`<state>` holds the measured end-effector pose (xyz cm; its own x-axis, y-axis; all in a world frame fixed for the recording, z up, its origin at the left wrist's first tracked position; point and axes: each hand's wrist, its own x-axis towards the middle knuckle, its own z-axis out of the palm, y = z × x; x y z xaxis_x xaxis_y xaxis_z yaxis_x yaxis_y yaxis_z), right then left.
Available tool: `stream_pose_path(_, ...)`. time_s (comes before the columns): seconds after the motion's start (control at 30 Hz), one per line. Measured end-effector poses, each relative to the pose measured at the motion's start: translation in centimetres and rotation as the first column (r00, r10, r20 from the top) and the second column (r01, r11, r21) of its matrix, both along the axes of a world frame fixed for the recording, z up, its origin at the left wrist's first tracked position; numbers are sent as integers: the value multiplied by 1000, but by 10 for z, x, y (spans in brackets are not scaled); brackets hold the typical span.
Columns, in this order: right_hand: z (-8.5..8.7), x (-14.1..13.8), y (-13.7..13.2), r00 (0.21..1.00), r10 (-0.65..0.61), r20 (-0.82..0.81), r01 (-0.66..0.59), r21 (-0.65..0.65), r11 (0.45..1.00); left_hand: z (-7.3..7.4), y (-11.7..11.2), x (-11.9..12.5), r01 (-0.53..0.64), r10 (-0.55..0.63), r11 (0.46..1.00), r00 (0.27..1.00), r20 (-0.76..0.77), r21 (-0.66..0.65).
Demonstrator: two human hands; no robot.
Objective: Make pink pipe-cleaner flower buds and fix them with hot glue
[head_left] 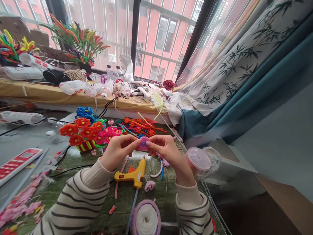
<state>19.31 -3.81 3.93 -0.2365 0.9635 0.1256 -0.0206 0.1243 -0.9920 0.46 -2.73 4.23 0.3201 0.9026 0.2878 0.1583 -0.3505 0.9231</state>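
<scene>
Both hands meet above the green table (61, 192) and pinch one small pink coil of pipe cleaner (144, 143) between them. My left hand (119, 150) grips its left side with closed fingers. My right hand (165, 150) grips its right side, fingers curled. Under the hands lies a yellow glue gun (133, 174), and near it a small pink pipe-cleaner flower (149, 185). Both sleeves are cream with dark stripes.
A bunch of orange, pink and blue pipe-cleaner flowers (85, 130) stands left of the hands. Loose pipe cleaners (140, 125) lie behind. A plastic bag with a pink roll (201, 161) sits at the right edge, a white roll (146, 220) in front, bottles on the window ledge (73, 86).
</scene>
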Motion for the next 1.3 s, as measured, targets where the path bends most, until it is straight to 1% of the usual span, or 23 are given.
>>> stream_pose_path(0.27, -2, 4, 1, 999, 10, 53, -10, -2, 1000, 0, -1, 4, 20, -20, 1000, 1000, 11, -24)
stream_pose_path(0.4, -1, 6, 1, 998, 14, 55, -13, -11, 1000, -2, -2, 7, 21, -20, 999, 1000, 19, -41)
stream_pose_path(0.57, 1, 9, -1, 996, -16, 88, 15, 15, 1000, -4, -3, 12, 16, -14, 999, 999, 33, -46)
stream_pose_path(0.67, 3, 14, -2, 994, -26, 103, 22, 43, 999, -6, -3, 15, 38, -38, 999, 999, 11, -33)
stream_pose_path(0.73, 4, 19, -3, 992, -68, 104, 61, 73, 996, -8, -2, 15, 64, -64, 997, 998, -3, -35)
stream_pose_path(0.83, 4, 27, -1, 985, -157, 79, 146, 126, 981, -12, 1, 15, 75, -75, 996, 997, -7, -48)
stream_pose_path(0.9, 4, 33, 0, 975, -218, 48, 208, 157, 965, -13, 2, 14, 42, -42, 998, 999, 2, -49)
stream_pose_path(1.0, 5, 39, 1, 955, -293, -34, 295, 173, 940, -11, 2, 11, 12, -11, 998, 1000, 18, -58)
stream_pose_path(1.07, 6, 43, -1, 949, -298, -104, 312, 156, 937, -8, 1, 10, 6, -5, 998, 1000, 26, -68)
stream_pose_path(1.17, 7, 47, -3, 947, -271, -174, 294, 125, 947, -5, 1, 9, -22, 25, 997, 999, 45, -68)
stream_pose_path(1.3, 7, 49, -5, 952, -265, -151, 285, 134, 949, -7, 2, 8, -73, 81, 995, 988, 132, -65)
